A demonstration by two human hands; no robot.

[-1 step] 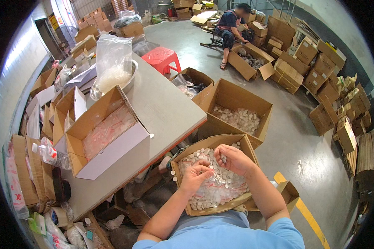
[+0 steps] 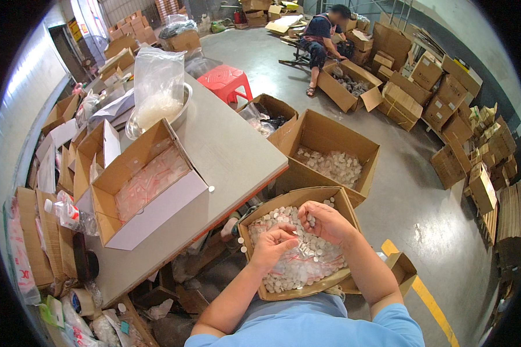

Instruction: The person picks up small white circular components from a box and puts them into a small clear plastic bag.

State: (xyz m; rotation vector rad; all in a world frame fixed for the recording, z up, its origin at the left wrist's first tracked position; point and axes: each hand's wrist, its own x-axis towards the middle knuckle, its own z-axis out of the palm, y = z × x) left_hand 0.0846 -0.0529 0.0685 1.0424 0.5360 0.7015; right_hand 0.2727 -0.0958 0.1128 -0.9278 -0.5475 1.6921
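Observation:
A cardboard box [image 2: 353, 217] full of small white round discs [image 2: 281, 217] stands right in front of my body. Several clear zip bags [image 2: 298, 269] with red strips lie on the discs. Over the box's left part, my left hand [image 2: 272, 248] pinches a small clear zip bag by its red-edged top. The bag's body hangs below the fingers and is hard to make out against the discs. My right hand [image 2: 327, 222], just to the right, is curled with a few white discs in its fingers.
On the grey table [image 2: 231, 150] at left sits an open box [image 2: 156, 217] of flat clear bags, beside a bowl [image 2: 186, 107] holding a large plastic bag. Ahead stands another box of discs [image 2: 330, 168]. A red stool [image 2: 226, 81] and a seated person [image 2: 324, 37] are farther off.

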